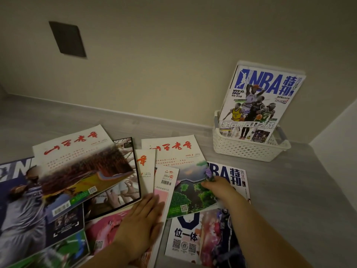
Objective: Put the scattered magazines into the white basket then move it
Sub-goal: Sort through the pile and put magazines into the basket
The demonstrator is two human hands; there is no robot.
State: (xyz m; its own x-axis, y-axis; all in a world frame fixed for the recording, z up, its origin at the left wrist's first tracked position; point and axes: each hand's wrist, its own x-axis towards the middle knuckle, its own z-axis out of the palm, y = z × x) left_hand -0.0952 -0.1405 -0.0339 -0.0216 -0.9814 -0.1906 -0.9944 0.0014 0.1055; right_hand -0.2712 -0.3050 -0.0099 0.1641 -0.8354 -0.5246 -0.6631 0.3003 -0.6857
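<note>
Head view, the only one. The white basket (249,149) stands on the floor (301,200) in the right middle of the frame, close to the wall (173,64). One NBA magazine (260,101) stands upright in it and leans back, its top well above the rim.

The scattered magazines (77,171) lie overlapping across the lower left and centre of the frame, so most of the job is undone.

My left hand (143,223) lies flat in the lower centre, fingers straight and together. It presses on the pink magazine (108,229) and holds nothing.

My right hand (218,187) sits right of centre at the right edge of the landscape magazine (185,184). The fingers are curled over that edge. The thumb is hidden and the fingertips are blurred, but I read it as a grip on that cover. Under it lies a second NBA magazine (228,176), its title showing beside my knuckles.

I judge the step in hand to be picking up the landscape magazine while my left hand steadies the pile.

Next I must lift it clear of the one beneath without dragging that along. Then I carry it up and right to the basket and slide it in upright, in front of the magazine already there. The basket looks light and could tip, since the one magazine already leans.
</note>
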